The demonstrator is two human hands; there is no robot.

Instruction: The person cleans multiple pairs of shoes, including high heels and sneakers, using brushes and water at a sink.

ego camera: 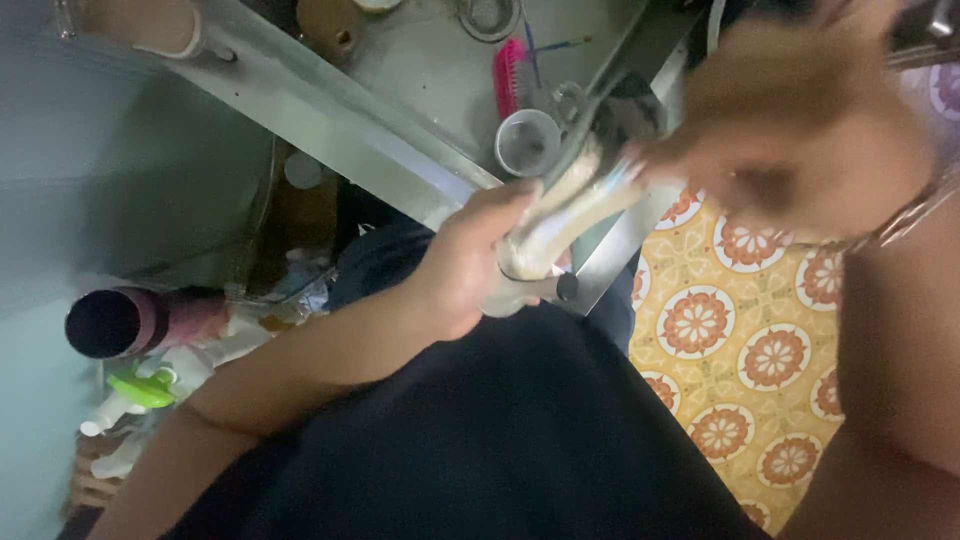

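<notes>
Though gripping a glass [560, 235], hands [800, 130] blurred.

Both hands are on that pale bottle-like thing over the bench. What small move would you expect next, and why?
Probably a further twist or rub by the right hand. It is motion-blurred at the top end of the pale bottle-like object, while the left hand grips the lower end steady.

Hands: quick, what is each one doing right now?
Left hand: closed around a pale soapy glass.
Right hand: blurred at the glass's top; grip cannot be told.

Pink brush [510, 75]; orange-flowered yellow floor [740, 350]; green cap [143, 390].
</notes>
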